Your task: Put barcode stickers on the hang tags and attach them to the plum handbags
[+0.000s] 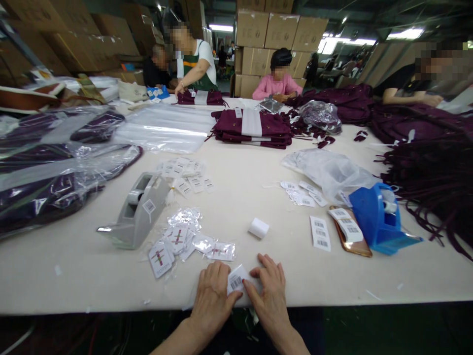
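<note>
A small white barcode label lies at the table's front edge between my two hands. My left hand rests on its left side, fingers together and thumb tip at the label's lower edge, pressing on it. On the right, my right hand has its fingers spread, with the index fingertip touching the label's right side. Clear plastic shows beneath the hands. Just beyond them stands a small white roll. Printed hang tags in clear sleeves are heaped to the left of the roll.
A grey tape dispenser stands left; a blue one stands right beside a phone and label strips. Folded maroon items are stacked farther back. Bagged maroon goods line the left. Several people sit or stand around the table.
</note>
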Motion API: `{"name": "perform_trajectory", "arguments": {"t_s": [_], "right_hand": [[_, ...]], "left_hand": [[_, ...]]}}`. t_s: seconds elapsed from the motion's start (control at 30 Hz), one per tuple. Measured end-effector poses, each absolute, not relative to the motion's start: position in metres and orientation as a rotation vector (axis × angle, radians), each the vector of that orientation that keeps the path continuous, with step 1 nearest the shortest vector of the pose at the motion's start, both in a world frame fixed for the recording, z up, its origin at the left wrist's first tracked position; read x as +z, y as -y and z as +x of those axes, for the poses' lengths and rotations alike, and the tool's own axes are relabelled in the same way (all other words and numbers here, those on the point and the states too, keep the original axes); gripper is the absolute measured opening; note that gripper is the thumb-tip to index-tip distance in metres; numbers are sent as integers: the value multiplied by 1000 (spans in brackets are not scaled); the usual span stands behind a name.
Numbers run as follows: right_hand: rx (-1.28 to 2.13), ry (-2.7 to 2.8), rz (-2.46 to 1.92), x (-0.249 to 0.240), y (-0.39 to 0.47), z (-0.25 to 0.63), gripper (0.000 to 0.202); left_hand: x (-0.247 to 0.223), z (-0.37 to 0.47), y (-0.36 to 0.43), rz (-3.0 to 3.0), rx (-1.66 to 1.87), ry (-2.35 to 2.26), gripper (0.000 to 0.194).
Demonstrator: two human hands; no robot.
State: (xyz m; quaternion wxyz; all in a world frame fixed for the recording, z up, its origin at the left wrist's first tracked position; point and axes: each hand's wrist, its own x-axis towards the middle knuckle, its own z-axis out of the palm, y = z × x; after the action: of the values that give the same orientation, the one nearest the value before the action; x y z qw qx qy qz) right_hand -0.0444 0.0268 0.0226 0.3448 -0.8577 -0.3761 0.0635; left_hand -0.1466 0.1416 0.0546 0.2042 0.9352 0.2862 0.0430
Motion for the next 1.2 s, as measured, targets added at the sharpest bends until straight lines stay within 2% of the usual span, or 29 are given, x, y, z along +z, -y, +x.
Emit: {"name": "perform_trajectory", "arguments": {"t_s": [0.1, 0.23, 0.27, 0.37, 0.5, 0.7, 0.87, 0.97, 1.2], "right_hand": [[211, 959, -2188, 21, -29, -47, 12], [312, 881, -2038, 27, -24, -43, 35], [364, 847, -2000, 30, -22, -41, 36], [632, 710, -1852, 42, -13, -34, 19], [913, 432, -1531, 49, -3, -26, 30], [685, 157, -1534, 68, -1, 25, 39], [392, 0, -1608, 105, -22, 121, 43], [304, -39, -1680, 108, -30, 150, 40], [466, 220, -1797, 55, -46, 67, 47]], "left_hand": [[60, -140, -140, 2554, -12, -853, 7], [67, -136, -139, 2277, -155, -828, 6], [70, -135, -139, 2187, -176, -802, 7], [78, -130, -141, 1995, -178, -689, 8], [80, -121, -147, 1799, -127, -624, 10], [59, -119, -162, 1665, 61, -679, 22], [57, -124, -164, 1827, 109, -673, 16], [58, -129, -166, 1939, 174, -692, 16], [63, -131, -197, 2167, 326, -863, 17]]}}
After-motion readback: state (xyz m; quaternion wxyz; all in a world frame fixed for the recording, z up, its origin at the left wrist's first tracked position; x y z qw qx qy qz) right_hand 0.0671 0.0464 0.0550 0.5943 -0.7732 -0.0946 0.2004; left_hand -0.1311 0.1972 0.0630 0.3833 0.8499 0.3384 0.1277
